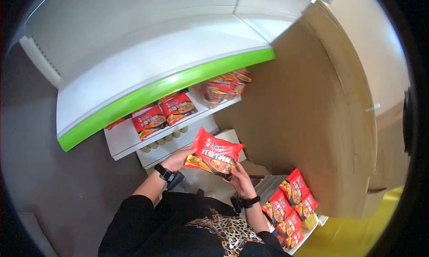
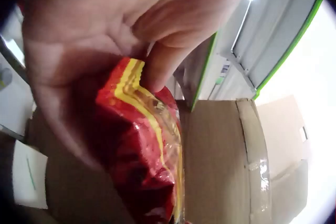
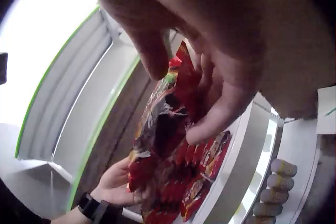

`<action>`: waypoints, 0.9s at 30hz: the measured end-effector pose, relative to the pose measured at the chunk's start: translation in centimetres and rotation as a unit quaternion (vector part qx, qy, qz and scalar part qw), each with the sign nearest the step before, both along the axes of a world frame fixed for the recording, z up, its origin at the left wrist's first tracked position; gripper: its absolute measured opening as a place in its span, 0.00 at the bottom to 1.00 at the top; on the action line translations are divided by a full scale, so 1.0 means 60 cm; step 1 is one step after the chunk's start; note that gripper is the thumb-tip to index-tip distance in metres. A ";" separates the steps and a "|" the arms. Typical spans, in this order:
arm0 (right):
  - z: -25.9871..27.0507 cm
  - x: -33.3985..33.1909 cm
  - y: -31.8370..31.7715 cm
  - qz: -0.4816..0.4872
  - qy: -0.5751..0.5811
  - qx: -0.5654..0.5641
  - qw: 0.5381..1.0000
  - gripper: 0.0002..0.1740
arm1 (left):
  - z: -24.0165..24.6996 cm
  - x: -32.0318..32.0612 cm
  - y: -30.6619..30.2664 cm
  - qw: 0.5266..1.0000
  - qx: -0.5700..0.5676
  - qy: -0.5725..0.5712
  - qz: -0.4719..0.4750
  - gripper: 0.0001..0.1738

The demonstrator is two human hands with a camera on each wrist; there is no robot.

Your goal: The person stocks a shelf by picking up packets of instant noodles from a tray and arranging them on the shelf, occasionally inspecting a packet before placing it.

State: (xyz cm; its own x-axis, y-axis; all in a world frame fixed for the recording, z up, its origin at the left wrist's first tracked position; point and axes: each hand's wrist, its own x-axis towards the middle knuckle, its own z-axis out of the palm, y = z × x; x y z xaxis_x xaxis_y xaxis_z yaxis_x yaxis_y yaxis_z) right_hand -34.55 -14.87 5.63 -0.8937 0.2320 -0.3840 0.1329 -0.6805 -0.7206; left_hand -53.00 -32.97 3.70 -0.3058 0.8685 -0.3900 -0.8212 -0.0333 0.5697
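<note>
A red noodle packet (image 1: 214,153) with white lettering is held level in front of the chest by both hands. The left hand (image 1: 178,159) grips its left end; in the left wrist view the thumb and fingers of that hand (image 2: 121,29) close round the packet (image 2: 142,150) at its yellow-striped edge. At the lower right corner the right hand (image 1: 241,181) pinches it, and the right wrist view shows this hand (image 3: 210,50) with thumb and fingers on either side of the packet (image 3: 163,113).
A shelf with a green edge (image 1: 170,84) spans the upper left. Beneath it, red packets (image 1: 151,121) and wrapped cups (image 1: 219,89) sit on a lower shelf (image 1: 123,149). Cardboard (image 1: 308,100) stands at the right. More red packets (image 1: 292,212) are piled at lower right.
</note>
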 end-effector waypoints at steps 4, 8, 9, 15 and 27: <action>-0.036 -0.099 -0.037 0.112 -0.089 0.032 0.989 0.17 | -0.021 -0.046 -0.096 0.996 -0.017 -0.017 0.087 0.19; -0.068 -0.184 -0.091 0.175 -0.152 0.054 0.971 0.10 | -0.044 -0.053 -0.193 0.979 -0.044 -0.065 0.190 0.20; -0.070 -0.206 -0.106 0.183 -0.151 0.050 0.970 0.10 | -0.037 -0.051 -0.218 0.967 -0.078 -0.099 0.221 0.20; -0.133 -0.299 -0.205 0.355 -0.159 0.103 0.915 0.11 | -0.130 -0.032 -0.347 0.931 -0.064 -0.185 0.307 0.21; -0.240 -0.431 -0.360 0.474 -0.128 0.264 0.830 0.19 | -0.238 -0.085 -0.480 0.842 -0.114 -0.217 0.481 0.14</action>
State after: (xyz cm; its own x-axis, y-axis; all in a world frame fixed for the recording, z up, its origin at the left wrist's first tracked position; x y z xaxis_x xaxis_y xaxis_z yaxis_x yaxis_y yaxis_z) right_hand -60.43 -36.48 -8.75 -0.6751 -0.3332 -0.6582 0.6232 0.2198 -0.7505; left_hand -58.09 -61.77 -10.56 -0.6101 0.1874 -0.7698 -0.6094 -0.7319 0.3048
